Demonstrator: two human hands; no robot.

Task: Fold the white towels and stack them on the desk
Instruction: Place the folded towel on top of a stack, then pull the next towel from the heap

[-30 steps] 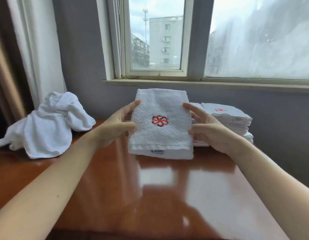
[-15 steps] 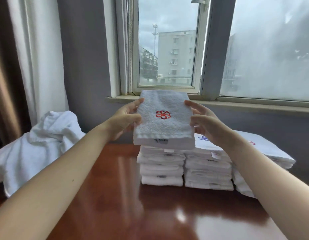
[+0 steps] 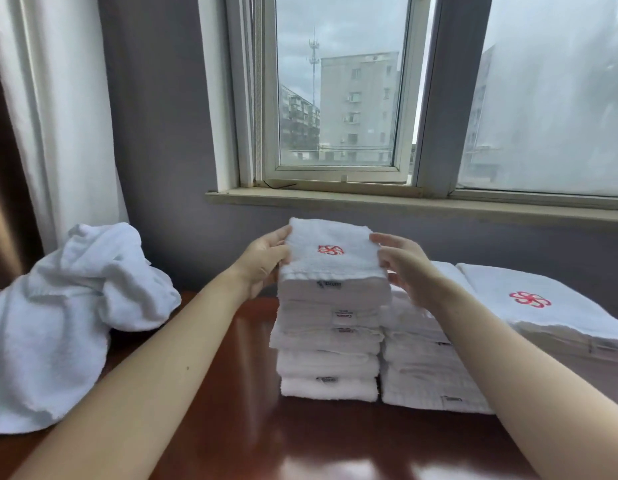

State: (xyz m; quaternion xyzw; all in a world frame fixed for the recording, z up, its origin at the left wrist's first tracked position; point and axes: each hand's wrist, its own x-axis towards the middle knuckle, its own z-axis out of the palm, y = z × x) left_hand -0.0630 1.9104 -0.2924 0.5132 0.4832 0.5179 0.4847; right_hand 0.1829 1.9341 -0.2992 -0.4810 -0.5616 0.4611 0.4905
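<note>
1. Now a folded white towel (image 3: 331, 271) sits at the top of a stack (image 3: 328, 362) of folded towels, near the middle of the desk (image 3: 300, 445).
2. Its near edge meets the towel below; whether its full weight is down I cannot tell.
3. A red logo (image 3: 331, 250) faces up on the towel, and a small label shows on its near edge.
4. The left hand (image 3: 262, 265) grips the towel's left edge, thumb on top and fingers curled against the side.
5. The right hand (image 3: 404, 268) grips the right edge the same way, thumb on top and fingers curled down the side.
6. A second stack (image 3: 425, 375) of folded towels stands just to the right, touching the first and lower than it.
7. A third stack (image 3: 542, 323) lies further right, its top towel bearing the same red mark.
8. At the far left of the desk lies a heap (image 3: 75, 306) of unfolded white towels.
9. Behind the desk are a grey wall and a window (image 3: 335, 98), with a white curtain (image 3: 58, 98) hanging at the left.
</note>
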